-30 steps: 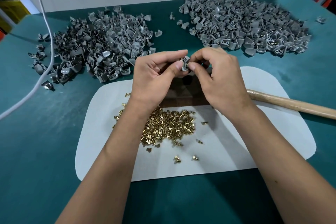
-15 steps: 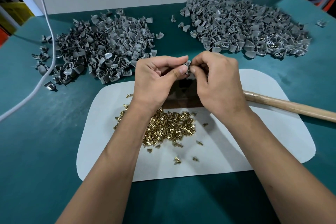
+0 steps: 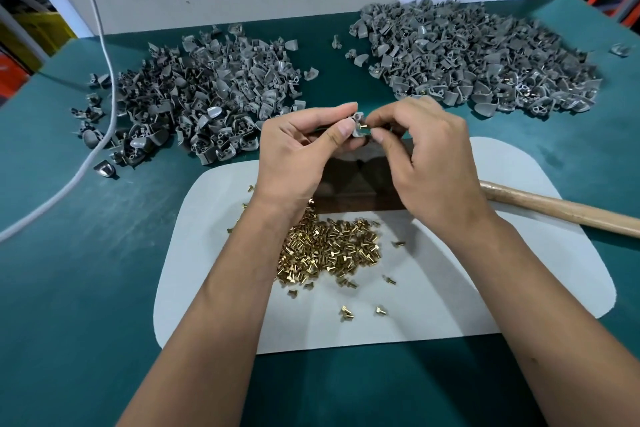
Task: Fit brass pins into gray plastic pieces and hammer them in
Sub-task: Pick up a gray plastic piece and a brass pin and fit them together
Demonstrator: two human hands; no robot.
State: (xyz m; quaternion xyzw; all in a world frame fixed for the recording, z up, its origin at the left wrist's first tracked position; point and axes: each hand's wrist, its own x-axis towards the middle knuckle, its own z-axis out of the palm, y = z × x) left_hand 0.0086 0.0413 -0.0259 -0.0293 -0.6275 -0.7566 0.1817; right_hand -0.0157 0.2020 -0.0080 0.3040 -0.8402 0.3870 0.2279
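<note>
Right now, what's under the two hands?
Under the left hand and right hand sits a dark brown rectangular block on the white rounded mat. Its middle shows; its ends are covered, as is the wooden handle's head.

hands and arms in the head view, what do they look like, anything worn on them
Both hands, the left hand and the right hand, are bare: no gloves, rings or tape show. Both forearms are bare to the bottom edge of the picture, with no sleeve, watch or wristband in view. The fingernails that show are short and unpainted.
</note>
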